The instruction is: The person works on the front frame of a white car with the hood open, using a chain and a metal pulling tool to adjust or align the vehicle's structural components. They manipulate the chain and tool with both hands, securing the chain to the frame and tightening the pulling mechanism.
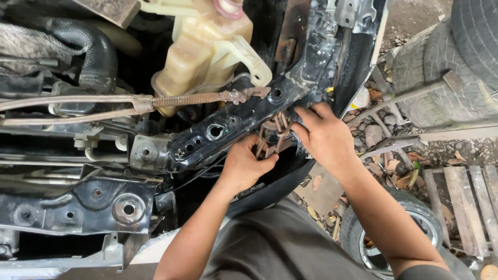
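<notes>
Rusty metal bracket [272, 136], held against the near edge of the black frame rail [228, 127], just right of the rail's large round hole. Looks stiff and fairly light for its bulk, made of thin bars and bent plate, rough with rust, so not slippery but likely sharp at the edges and flaky to the touch. Best taken by the bars themselves, one grip low and one high, as now.

Left hand [244, 165] below the rail, fingers [263, 162] curled shut around the bracket's lower end. Right hand [322, 136] to the right of the rail's hole, fingers [301, 116] bent and pressed on the bracket's upper right side, pinching or steadying it; hard to tell whether fully closed around a bar.

Above the rail, a pale plastic tank [202, 52], and left of it a rusty spring [187, 99] on a long rod ending at a small clip on the rail. Right of the rail, beyond the car's edge, stony ground with dry leaves [384, 150], worn tyres [456, 57] and a wheel [394, 233].

Hidden: most of the bracket's shape, covered by both hands; how, or whether, it fastens to the rail; any bolt or nut behind the fingers. Cut off: the tank's top, the tyres, the lower wheel. Dark gap under the rail too shadowed to read.
</notes>
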